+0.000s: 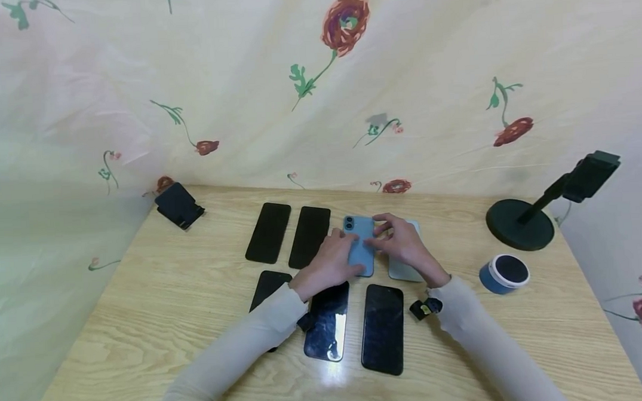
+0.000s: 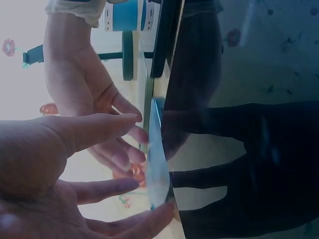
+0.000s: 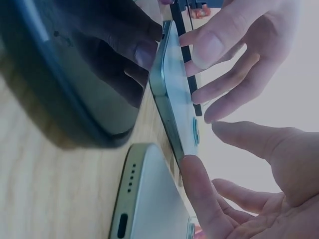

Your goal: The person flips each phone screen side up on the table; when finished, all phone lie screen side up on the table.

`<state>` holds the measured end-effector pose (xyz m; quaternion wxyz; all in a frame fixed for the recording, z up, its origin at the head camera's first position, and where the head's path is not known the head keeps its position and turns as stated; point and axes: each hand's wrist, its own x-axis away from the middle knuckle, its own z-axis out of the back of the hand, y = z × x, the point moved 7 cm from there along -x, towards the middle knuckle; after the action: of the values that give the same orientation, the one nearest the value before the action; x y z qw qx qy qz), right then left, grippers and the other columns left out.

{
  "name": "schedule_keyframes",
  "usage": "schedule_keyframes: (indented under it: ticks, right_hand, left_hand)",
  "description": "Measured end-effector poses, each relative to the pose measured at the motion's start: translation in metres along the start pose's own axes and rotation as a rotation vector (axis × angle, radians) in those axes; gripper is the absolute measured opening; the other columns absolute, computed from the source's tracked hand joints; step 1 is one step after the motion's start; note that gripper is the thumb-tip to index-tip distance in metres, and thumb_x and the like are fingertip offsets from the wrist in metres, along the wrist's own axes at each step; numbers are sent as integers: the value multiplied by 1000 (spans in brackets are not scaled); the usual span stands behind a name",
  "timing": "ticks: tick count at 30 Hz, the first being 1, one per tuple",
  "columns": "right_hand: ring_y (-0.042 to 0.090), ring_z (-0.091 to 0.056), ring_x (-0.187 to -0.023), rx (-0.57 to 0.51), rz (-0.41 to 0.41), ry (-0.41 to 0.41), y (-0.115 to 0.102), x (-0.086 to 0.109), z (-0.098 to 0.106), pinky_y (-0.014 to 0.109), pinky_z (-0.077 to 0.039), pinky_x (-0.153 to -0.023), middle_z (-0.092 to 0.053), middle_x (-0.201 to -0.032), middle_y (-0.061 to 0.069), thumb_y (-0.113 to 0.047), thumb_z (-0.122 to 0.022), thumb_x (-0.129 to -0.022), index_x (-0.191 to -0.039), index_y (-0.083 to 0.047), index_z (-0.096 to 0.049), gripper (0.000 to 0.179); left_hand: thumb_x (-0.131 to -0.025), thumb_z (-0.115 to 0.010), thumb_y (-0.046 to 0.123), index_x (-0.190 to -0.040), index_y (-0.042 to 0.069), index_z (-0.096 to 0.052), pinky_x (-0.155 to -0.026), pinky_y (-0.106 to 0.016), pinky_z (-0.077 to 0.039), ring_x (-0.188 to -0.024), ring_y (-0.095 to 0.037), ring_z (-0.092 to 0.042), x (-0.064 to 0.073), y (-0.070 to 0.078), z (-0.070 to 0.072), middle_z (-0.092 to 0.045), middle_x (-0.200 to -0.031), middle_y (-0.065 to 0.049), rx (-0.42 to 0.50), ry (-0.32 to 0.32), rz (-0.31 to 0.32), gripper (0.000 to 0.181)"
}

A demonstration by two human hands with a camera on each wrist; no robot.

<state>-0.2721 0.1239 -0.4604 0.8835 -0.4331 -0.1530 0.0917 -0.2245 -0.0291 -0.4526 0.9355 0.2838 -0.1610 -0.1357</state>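
A light blue phone point(image 1: 360, 246) lies back side up on the wooden table, its camera lenses at the far left corner. Over its left edge my left hand point(image 1: 331, 257) spreads its fingers, with fingertips right at the phone. From the other side my right hand point(image 1: 400, 240) reaches in, one finger point(image 3: 197, 186) at the phone's edge and the thumb held apart. Neither hand curls round the phone. A pale phone point(image 1: 405, 270), also back side up, lies partly hidden beneath my right hand.
Dark phones lie about: two at the back left point(image 1: 268, 232) point(image 1: 309, 237), one point(image 1: 271, 283) partly under my left sleeve, a glossy one point(image 1: 327, 332) and another point(image 1: 383, 329) in front. A black stand point(image 1: 521, 224) and blue-white jar point(image 1: 504, 274) are right; a folded black holder point(image 1: 178, 205) is back left.
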Motion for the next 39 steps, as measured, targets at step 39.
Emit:
schedule_keyframes:
  ticks: [39]
  right_hand:
    - [13, -74, -66, 80, -86, -12, 1, -24, 0, 27, -59, -62, -74, -109, 24, -15, -61, -103, -144, 5, -53, 47]
  left_hand:
    - [-91, -78, 51, -151, 15, -52, -83, -37, -57, -119, -39, -50, -10, 27, -17, -45, -147, -20, -356, 32, 77, 75]
